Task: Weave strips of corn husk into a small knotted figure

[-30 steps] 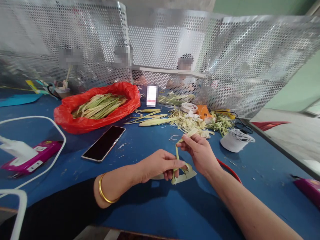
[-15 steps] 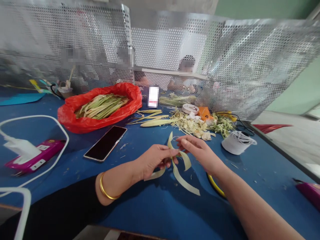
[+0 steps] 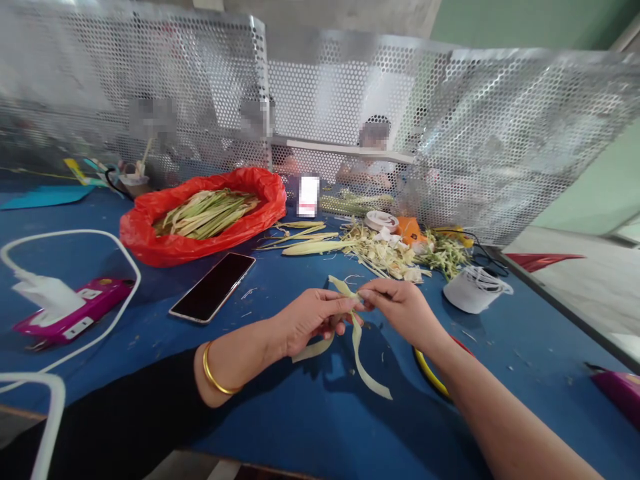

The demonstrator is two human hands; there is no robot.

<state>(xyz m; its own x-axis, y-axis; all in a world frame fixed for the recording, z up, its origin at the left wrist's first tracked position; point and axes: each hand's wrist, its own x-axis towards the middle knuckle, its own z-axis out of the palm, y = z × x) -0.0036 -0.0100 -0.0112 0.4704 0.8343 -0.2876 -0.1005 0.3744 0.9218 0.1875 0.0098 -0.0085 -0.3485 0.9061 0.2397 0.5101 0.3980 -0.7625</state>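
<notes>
Pale green leaf strips (image 3: 361,363) are pinched in my left hand (image 3: 315,319), with one long end curling down toward the table and another end sticking out below the palm. My right hand (image 3: 395,303) meets the left at the strips' crossing point, its thumb and forefinger closed on a strip there. A thin, light thread or wire loop (image 3: 354,276) shows just above the fingertips. The exact crossing of the strips is partly hidden by my fingers. Under my right forearm lies a yellow-handled tool (image 3: 431,375), partly covered.
A red plastic bag (image 3: 150,248) of long leaves (image 3: 210,212) stands back left, with a phone (image 3: 213,288) before it. Leaf scraps (image 3: 385,257) pile up near the perforated metal screen (image 3: 330,87). A white spool of cord (image 3: 473,290) sits right; a purple power strip (image 3: 75,310) lies left.
My right hand has come down and closer to my left, onto the strips. The upper strip end now leans left, and the short curled end at the right no longer shows.
</notes>
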